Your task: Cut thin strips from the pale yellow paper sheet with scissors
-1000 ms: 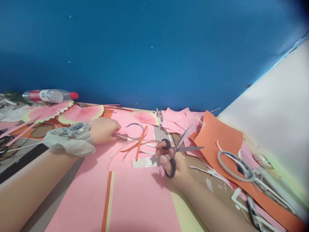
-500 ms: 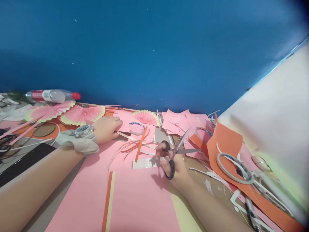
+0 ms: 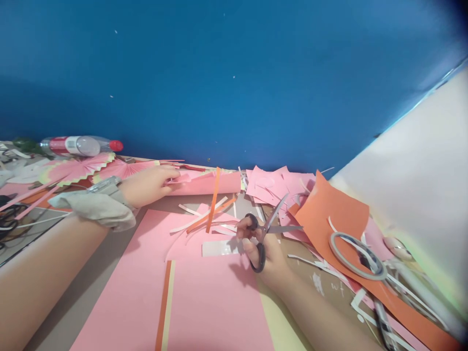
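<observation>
My left hand (image 3: 151, 185), with a watch and a pale cuff at the wrist, has its fingers closed on the left end of a pink paper sheet (image 3: 212, 184). The sheet's near edge is raised and curled, and an orange strip (image 3: 214, 200) lies across it. My right hand (image 3: 270, 256) has its fingers through the dark handles of a pair of scissors (image 3: 265, 228). The blades are spread and point right, with nothing between them. Beneath that hand is a small whitish rectangular piece (image 3: 217, 247). A large pink sheet (image 3: 215, 302) lies in front of me.
Loose paper strips (image 3: 197, 219) lie in the middle. Folded pink fans (image 3: 78, 168) and a plastic bottle (image 3: 82, 145) are at the back left. On the right are an orange sheet (image 3: 336, 204), a tape roll (image 3: 336, 243) and a cutter (image 3: 382, 321). A blue wall (image 3: 234, 97) rises behind.
My left hand has moved left and grasped the pink sheet, whose near edge has lifted and curled, hiding the tape roll there. Some strips shifted. My right hand and the scissors stayed nearly still.
</observation>
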`<state>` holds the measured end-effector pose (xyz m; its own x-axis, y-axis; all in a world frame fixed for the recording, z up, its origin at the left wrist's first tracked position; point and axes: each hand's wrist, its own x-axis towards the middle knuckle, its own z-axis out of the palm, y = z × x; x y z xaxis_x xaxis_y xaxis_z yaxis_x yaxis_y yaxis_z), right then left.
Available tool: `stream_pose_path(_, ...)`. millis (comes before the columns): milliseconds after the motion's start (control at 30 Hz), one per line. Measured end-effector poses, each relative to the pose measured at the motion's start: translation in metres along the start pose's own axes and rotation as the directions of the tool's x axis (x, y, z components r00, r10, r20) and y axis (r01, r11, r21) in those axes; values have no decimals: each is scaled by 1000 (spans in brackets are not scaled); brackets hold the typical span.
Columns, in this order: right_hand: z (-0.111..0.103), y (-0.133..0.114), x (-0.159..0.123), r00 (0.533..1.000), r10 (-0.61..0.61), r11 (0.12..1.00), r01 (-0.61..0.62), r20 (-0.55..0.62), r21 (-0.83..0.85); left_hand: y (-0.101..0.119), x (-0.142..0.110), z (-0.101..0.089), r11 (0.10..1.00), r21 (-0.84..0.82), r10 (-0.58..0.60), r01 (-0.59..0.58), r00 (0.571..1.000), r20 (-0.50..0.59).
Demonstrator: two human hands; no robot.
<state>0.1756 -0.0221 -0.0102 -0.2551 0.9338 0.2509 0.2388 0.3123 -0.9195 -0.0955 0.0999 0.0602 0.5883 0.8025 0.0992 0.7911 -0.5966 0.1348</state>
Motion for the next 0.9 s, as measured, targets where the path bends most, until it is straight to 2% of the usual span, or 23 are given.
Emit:
stream_pose_path(133,1,0,0,1000,6,1000,-6,-8,22,3,2,4,1000,12,1,0,999,-48)
stream_pose_path(233,2,-1,0,1000,6,1000,-6,-11,28,7,1,7,998,16,56,-55,996,-66)
stream_pose_path(367,2,-2,0,1000,1,1000,0,-14,22,19,2,16,982,19,188,-189,981,37)
stream_pose_path(467,3,-1,1,1000,-19,1000,19,-4,12,29,4,30,978,4,210,-211,976,56)
stream_pose_path(600,3,0,1,1000,-1,999,1,14,44,35,10,50,983,-78,166,-164,986,22)
stream_pose_path(667,3,-1,1,1000,11,999,-11,15,42,34,11,55,975,-162,154,-151,988,7)
stream_pose_path(800,2,-5,1,1000,17,1000,-17,6,2,28,9,47,912,-400,66,-89,995,-70)
stream_pose_path(867,2,-6,1,1000,24,1000,-24,5,-14,24,7,37,848,-530,-40,-33,991,-127)
stream_pose_path(900,2,-6,1,1000,25,999,-25,3,-23,23,7,32,785,-620,-121,-1,980,-155)
